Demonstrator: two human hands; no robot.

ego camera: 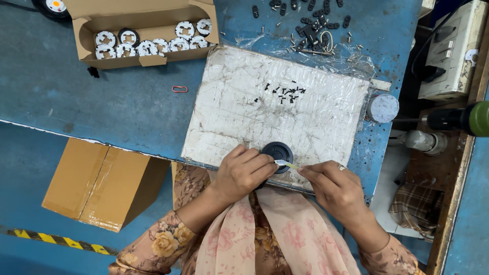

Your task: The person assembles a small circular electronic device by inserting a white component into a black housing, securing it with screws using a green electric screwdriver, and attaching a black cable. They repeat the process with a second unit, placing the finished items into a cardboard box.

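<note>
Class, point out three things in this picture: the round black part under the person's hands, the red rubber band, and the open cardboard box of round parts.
Round black part (278, 151), head view, its recessed centre.
Red rubber band (179, 89), head view, its loop.
Open cardboard box (144, 22), head view, its inner back wall.

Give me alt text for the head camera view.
Left hand steadies a round black plastic part on a white plastic-wrapped board; right hand holds a thin strip to it. Small black screws lie beyond.

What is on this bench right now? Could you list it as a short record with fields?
Left hand: left hand holds round black plastic disc
Right hand: right hand pinches thin pale strip against the disc
Work surface: white wrapped board on blue table
Loose parts: small black screws on board
Stock: open cardboard box of round white-and-black parts
</note>
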